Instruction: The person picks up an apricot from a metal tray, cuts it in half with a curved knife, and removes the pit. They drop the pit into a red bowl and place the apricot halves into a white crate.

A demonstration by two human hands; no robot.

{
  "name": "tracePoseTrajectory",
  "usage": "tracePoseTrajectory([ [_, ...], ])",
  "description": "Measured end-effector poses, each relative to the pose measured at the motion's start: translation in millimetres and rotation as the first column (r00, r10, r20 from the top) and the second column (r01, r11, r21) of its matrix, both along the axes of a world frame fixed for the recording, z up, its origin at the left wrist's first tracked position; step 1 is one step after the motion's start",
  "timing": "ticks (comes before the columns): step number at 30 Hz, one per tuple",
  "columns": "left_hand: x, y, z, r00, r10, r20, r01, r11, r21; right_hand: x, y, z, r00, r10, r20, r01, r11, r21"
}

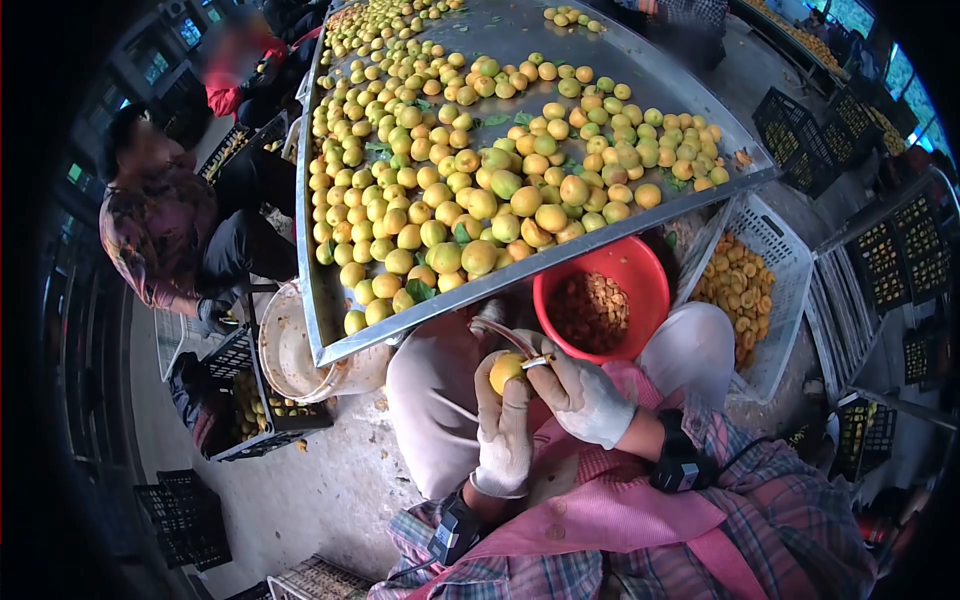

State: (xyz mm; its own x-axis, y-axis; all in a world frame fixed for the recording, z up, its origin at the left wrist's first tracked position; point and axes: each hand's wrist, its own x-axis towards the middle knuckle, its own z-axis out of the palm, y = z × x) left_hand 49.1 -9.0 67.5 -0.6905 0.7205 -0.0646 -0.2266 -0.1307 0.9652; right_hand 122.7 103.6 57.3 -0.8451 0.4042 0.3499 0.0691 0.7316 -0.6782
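In my gloved left hand (502, 435) is a yellow apricot (507, 372), gripped between thumb and fingers in front of my lap. My gloved right hand (585, 400) pinches a small metal tool (537, 361), its end against the apricot's right side. The tool's exact kind is too small to make out. Just beyond my hands, a red basin (655, 285) holds brown pits. To its right stands a white crate (792, 262) with halved apricots (738, 290) in it.
A metal table (660, 75) with a raised edge lies ahead, covered in many whole apricots (430, 200) and some leaves. White buckets (290, 345) and black crates (185, 515) stand at left. A person (160, 210) sits at the left side; more crates (800, 140) are at right.
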Motion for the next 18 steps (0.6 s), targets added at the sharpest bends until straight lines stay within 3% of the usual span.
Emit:
tracePoseTrajectory([
  [2, -2, 3, 6, 1.0, 0.021, 0.016, -0.022, 0.999, 0.028, -3, 4, -4, 0.996, 0.038, -0.083, -0.016, 0.969, 0.245],
  [3, -2, 4, 6, 0.999, 0.028, -0.024, -0.027, 0.999, 0.043, -6, 4, -3, 0.992, 0.022, -0.121, -0.025, 0.999, -0.026],
  [4, -2, 3, 4, 0.999, 0.028, -0.024, -0.027, 0.999, 0.043, -7, 3, -4, 0.992, 0.021, -0.121, -0.025, 0.999, -0.026],
  [6, -1, 0, 1, 0.998, 0.026, -0.061, -0.025, 0.999, 0.023, -7, 2, -8, 0.978, 0.032, -0.208, 0.019, 0.972, 0.236],
  [7, -1, -1, 0, 0.998, 0.028, -0.059, -0.027, 0.999, 0.023, -5, 3, -1, 0.978, 0.033, -0.206, 0.017, 0.972, 0.236],
  [8, -2, -3, -1, 0.998, 0.01, -0.065, -0.009, 1.0, 0.02, -1, 4, 14, 0.998, 0.061, 0.008, -0.053, 0.922, -0.384],
  [9, -3, -5, -2, 0.997, -0.008, -0.072, 0.009, 1.0, 0.018, 2, 7, 27, 0.964, 0.207, 0.165, 0.035, 0.519, -0.854],
  [10, -6, -7, -2, 0.997, -0.005, -0.071, 0.007, 1.0, 0.017, 3, 10, 36, 0.964, 0.209, 0.166, 0.035, 0.519, -0.854],
  [11, -10, -10, -2, 0.996, -0.031, -0.079, 0.032, 0.999, 0.018, 4, 14, 44, 0.93, 0.331, 0.157, 0.086, 0.22, -0.972],
  [12, -11, -11, -3, 0.995, -0.057, -0.086, 0.059, 0.998, 0.018, 6, 17, 47, 0.892, 0.439, 0.107, 0.165, -0.097, -0.982],
  [13, -11, -10, -2, 0.995, -0.058, -0.085, 0.059, 0.998, 0.017, 7, 18, 43, 0.869, 0.489, 0.081, 0.14, -0.087, -0.986],
  [15, -12, -8, 1, 0.984, -0.09, 0.153, 0.072, 0.99, 0.124, 6, 17, 48, 0.883, 0.463, 0.076, 0.138, -0.103, -0.985],
  [16, -13, -7, 2, 0.984, -0.089, 0.151, 0.07, 0.99, 0.124, 5, 16, 50, 0.897, 0.436, 0.07, 0.135, -0.12, -0.984],
  [17, -14, -6, 3, 0.952, -0.137, 0.273, 0.076, 0.972, 0.224, 5, 15, 49, 0.897, 0.438, 0.068, 0.133, -0.12, -0.984],
  [18, -15, -6, 4, 0.903, -0.194, 0.384, 0.066, 0.944, 0.323, 5, 14, 47, 0.93, 0.361, 0.062, 0.06, 0.016, -0.998],
])
